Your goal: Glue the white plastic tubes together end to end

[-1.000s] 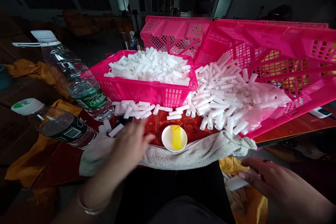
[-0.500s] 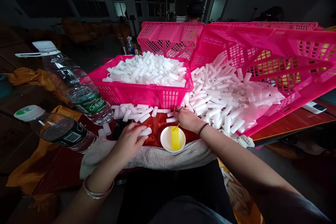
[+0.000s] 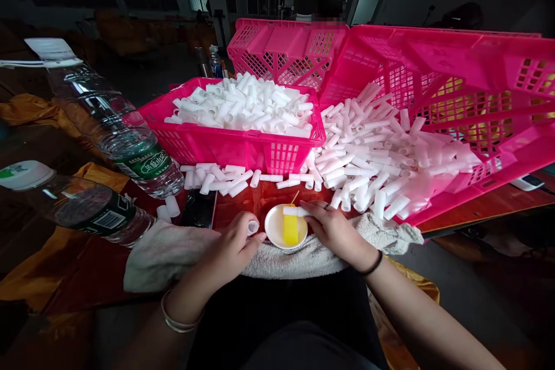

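My left hand [image 3: 236, 245] is closed around a short white plastic tube [image 3: 252, 227], its open end facing toward the bowl. Between my thumb and fingers, my right hand [image 3: 336, 230] pinches another white tube [image 3: 296, 211], held level over a small white bowl [image 3: 272, 231]. Inside the bowl is a yellow block [image 3: 291, 230], and a thin stick [image 3: 295, 197] rises behind it. What the stick joins to is hidden by the right-hand tube. Loose white tubes [image 3: 225, 178] lie on the red table beyond both hands.
A pink basket [image 3: 234, 147] heaped with white tubes stands ahead. Right of it, a large tilted pink basket [image 3: 451, 202] spills more tubes. Two water bottles [image 3: 147, 165] lean at left, near a dark phone [image 3: 200, 208]. A towel [image 3: 299, 260] covers the table's front edge.
My right hand has come back from the loose tubes with one tube, now above the bowl. My left hand has moved right toward the bowl and turned its tube end-on. The view has shifted slightly.
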Available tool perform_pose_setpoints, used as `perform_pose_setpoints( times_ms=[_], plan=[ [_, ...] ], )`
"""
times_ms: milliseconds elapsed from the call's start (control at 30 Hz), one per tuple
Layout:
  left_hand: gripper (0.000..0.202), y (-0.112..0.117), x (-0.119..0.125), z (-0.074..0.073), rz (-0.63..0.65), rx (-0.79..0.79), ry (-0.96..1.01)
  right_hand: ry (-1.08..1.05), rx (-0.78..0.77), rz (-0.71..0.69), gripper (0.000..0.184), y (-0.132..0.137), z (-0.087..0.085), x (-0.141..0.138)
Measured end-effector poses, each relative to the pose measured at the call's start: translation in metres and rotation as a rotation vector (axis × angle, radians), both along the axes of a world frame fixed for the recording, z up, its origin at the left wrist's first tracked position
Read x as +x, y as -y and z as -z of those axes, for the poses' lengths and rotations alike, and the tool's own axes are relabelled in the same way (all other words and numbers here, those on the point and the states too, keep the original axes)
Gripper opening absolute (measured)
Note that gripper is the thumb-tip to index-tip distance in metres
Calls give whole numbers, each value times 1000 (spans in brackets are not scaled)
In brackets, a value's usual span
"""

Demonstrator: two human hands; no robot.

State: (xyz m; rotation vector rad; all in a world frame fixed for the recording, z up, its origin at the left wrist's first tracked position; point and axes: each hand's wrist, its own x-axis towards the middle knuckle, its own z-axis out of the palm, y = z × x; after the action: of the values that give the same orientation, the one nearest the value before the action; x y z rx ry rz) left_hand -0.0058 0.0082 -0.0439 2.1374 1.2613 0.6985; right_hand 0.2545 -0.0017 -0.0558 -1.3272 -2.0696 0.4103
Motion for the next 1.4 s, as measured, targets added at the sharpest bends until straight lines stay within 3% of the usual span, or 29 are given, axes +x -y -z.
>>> perform_pose_setpoints(
  times_ms=[167,267,367,467,633,767,833,967,1133,1300,1400],
  plan=[
    [66,-1,12,20,54,28,55,-1,108,-61,27,0,14,-1],
    [78,-5,19,26,78,49,21,-165,-37,-97,18,0,11,0],
    [88,-10,25,25,111,21,8,-360,-246,-12,17,-2,9,-2],
    [89,-14,27,23,121,-13,11,-298,-218,31,13,-1,7,-3],
    [85,-17,26,27,93,-50,43,-204,-38,-166,11,7,9,1],
    [82,-17,25,30,81,-50,35,-448,-180,-39,19,10,17,0],
    [82,-16,25,31,73,-44,30,-434,-188,4,15,12,17,-1],
    [83,-17,24,33,94,-43,50,-269,-37,-139,11,18,9,-2],
    [79,-17,23,33,87,-50,49,-406,-217,-64,17,20,8,-3],
    [81,-17,23,32,84,-38,51,-302,-42,-109,9,23,10,-4],
    [81,-18,23,32,90,-44,52,-476,-240,-50,15,23,11,-5]
  ],
)
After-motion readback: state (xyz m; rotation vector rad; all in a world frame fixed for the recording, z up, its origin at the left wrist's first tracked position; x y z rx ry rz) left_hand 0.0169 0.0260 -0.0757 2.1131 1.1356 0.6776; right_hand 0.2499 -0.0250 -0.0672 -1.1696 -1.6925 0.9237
